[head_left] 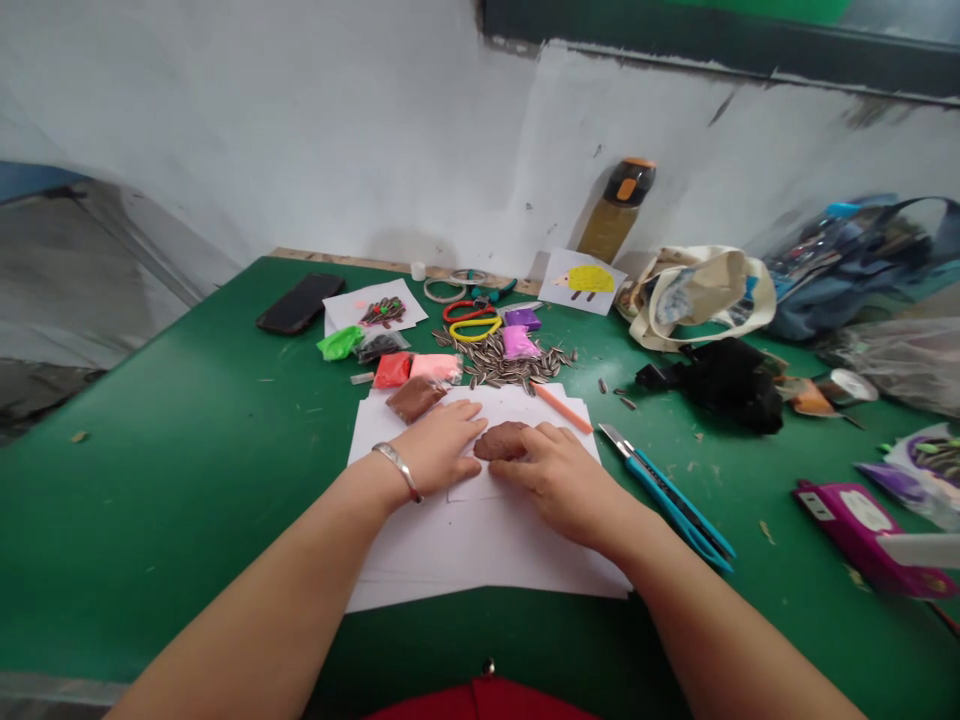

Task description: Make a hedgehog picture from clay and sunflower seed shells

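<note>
A flattened, oval lump of brown clay [498, 441] lies on a small sheet of white paper, which rests on larger white sheets [480, 545]. My right hand [551, 470] is on the lump from the right, its thumb at the near edge and its fingers over the right end, hiding that part. Just left of the clay, my left hand [442, 448] lies on the paper with fingers stretched forward and thumb apart; nothing is in it. Beyond the left fingers sits a clear packet of brown clay [415, 398]. An orange stick-like tool [562, 408] lies past my right hand.
Striped sunflower seeds [499, 362] are heaped behind the papers, near red scissors [466, 312] and yellow scissors [476, 329]. A blue utility knife [675, 505] lies at right with its blade end toward the paper. A phone [298, 303], cloth bag [701, 298] and bottle [615, 215] stand farther back.
</note>
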Available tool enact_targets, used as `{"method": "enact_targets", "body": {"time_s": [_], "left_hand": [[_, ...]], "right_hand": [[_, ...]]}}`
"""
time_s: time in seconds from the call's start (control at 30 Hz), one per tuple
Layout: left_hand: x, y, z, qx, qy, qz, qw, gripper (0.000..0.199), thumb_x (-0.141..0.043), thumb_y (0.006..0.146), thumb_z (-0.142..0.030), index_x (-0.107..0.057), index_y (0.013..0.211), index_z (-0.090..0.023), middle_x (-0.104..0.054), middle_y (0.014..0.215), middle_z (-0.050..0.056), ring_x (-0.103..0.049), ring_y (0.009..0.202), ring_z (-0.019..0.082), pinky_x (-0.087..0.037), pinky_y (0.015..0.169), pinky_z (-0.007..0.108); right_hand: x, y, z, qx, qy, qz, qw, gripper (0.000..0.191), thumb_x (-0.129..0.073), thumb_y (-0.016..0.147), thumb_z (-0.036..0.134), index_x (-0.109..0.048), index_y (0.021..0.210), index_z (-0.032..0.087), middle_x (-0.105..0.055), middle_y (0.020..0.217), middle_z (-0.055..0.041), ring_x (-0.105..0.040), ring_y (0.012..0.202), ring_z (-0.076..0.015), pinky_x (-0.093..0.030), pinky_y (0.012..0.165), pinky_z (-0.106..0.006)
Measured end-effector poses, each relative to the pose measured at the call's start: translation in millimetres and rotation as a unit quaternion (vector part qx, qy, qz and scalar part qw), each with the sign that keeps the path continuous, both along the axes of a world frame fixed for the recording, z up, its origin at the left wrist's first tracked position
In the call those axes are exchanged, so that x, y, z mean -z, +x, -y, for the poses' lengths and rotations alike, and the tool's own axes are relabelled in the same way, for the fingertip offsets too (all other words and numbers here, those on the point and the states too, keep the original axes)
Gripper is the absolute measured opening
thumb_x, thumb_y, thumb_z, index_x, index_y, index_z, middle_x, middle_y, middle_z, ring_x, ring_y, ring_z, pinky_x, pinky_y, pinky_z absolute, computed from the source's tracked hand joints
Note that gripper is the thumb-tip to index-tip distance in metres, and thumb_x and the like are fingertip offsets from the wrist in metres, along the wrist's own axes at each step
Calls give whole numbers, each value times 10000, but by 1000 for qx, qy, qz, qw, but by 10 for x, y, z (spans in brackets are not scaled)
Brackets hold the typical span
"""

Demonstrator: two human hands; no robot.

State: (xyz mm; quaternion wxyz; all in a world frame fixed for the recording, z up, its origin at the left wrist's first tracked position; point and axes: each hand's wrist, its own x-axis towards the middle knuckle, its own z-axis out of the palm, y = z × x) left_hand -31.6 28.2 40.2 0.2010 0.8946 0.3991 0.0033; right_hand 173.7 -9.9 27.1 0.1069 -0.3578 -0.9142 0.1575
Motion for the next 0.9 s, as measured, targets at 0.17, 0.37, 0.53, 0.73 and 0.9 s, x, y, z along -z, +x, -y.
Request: {"method": "enact_targets", "body": {"time_s": [0.17, 0.37, 0.53, 0.73, 0.9], "left_hand": [[10, -7, 0, -3, -4, 3, 1000, 213, -583, 772, -241, -571, 969, -161, -533, 1067, 91, -493, 986, 248, -407, 827, 346], [12, -4, -4, -2, 0, 1, 1000, 187, -576, 778, -244, -572, 946, -162, -531, 1053, 87, -495, 974, 245, -405, 808, 335], [6, 8, -6, -3, 1, -10, 1000, 183, -585, 779, -241, -573, 943, -160, -528, 1038, 84, -496, 961, 237, -406, 791, 321], [4, 5, -3, 0, -1, -5, 1000, 208, -577, 789, -252, -576, 973, -154, -525, 1056, 91, -490, 974, 242, -407, 812, 332], [1, 7, -2, -2, -4, -7, 1000, 174, -578, 784, -245, -573, 934, -156, -528, 1043, 86, -491, 959, 237, -404, 799, 325]], "right_hand": [[-51, 3, 60, 15, 26, 50, 998, 363, -460, 871, 124, -637, 1146, 283, -569, 1225, -60, -471, 1027, -231, -333, 870, -378], [-34, 54, -13, 12, 10, 30, 999, 451, -454, 839, 82, -619, 1171, 339, -536, 1303, 14, -490, 983, -197, -330, 833, -345], [-38, 46, -16, 7, -4, 17, 1000, 478, -447, 826, 56, -609, 1184, 329, -518, 1334, 27, -489, 1015, -199, -339, 852, -345], [-44, 28, 19, 2, -5, 11, 1000, 407, -447, 867, 107, -617, 1176, 311, -528, 1316, -16, -457, 1129, -223, -344, 868, -358], [-57, 41, -22, -3, -5, -5, 1000, 471, -436, 835, 52, -607, 1189, 312, -531, 1318, 9, -500, 1060, -199, -357, 852, -341]]}}
